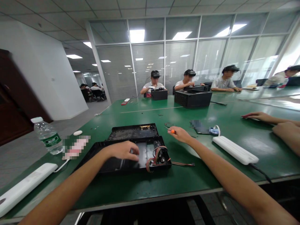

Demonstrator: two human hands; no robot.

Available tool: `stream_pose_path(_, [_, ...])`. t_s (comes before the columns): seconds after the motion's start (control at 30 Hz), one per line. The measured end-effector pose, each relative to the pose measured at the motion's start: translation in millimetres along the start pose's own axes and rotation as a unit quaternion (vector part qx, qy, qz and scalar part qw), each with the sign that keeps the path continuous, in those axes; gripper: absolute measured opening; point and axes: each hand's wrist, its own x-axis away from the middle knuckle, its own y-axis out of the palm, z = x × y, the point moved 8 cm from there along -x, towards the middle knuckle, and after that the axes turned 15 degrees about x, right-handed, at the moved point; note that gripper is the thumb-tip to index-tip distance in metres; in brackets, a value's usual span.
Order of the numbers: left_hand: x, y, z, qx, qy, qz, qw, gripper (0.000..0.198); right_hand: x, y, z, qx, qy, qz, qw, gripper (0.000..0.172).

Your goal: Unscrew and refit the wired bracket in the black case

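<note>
My right hand (181,134) is closed round a screwdriver (173,131) with an orange handle, just past the right edge of a black computer case (138,169). The case lies open on the table, its inside facing up. Over its middle hovers my left hand (125,150), fingers loosely curved and thumb apart, with nothing visible in it. A bundle of coloured wires (157,157) is coiled in the case's right end, and one strand with a plug (183,164) runs out onto the table. Behind the case lies a flat black panel (131,132) with a brass-coloured piece at its edge.
White power strips (235,150) lie on both sides of the green table (150,189). A water bottle (48,137) and a blurred phone (76,148) are at left. Another person's hands (262,117) rest at right. Across the table, people work at black cases (193,99).
</note>
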Motion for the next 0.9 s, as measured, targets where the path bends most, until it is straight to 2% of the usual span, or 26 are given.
stream_pose_path(0.07, [-12, -31.6, -35, -0.033, -0.033, 0.112, 0.993, 0.048, -3, 7, -37, -0.016, -0.047, -0.021, 0.999, 0.035])
stream_pose_path(0.1, [-17, -39.0, -51, -0.055, -0.051, 0.138, 0.988, 0.057, -4, 10, -51, -0.019, -0.054, -0.030, 0.998, 0.039])
stream_pose_path(0.17, [-26, -37.1, -79, -0.065, -0.078, 0.133, 0.986, 0.063, -4, 18, -70, -0.016, -0.054, -0.055, 0.997, 0.045])
stream_pose_path(0.27, [-33, -23.1, -95, -0.056, -0.065, 0.130, 0.988, 0.053, -2, 27, -79, -0.016, -0.044, -0.090, 0.995, 0.046])
stream_pose_path(0.43, [-30, -15.2, -74, -0.094, 0.024, 0.178, 0.979, 0.042, 0, 24, -76, 0.003, -0.028, -0.091, 0.995, 0.039])
stream_pose_path(0.53, [-31, -13.4, -61, -0.146, 0.072, 0.176, 0.971, 0.023, 0, 22, -74, 0.017, -0.013, -0.090, 0.996, 0.038])
stream_pose_path(0.73, [-37, -7.9, -57, -0.262, 0.089, 0.172, 0.945, 0.017, 0, 25, -74, 0.003, -0.015, -0.090, 0.996, 0.036])
stream_pose_path(0.9, [-34, -7.1, -49, -0.283, 0.104, 0.187, 0.935, 0.011, 0, 27, -73, -0.008, -0.012, -0.095, 0.995, 0.037])
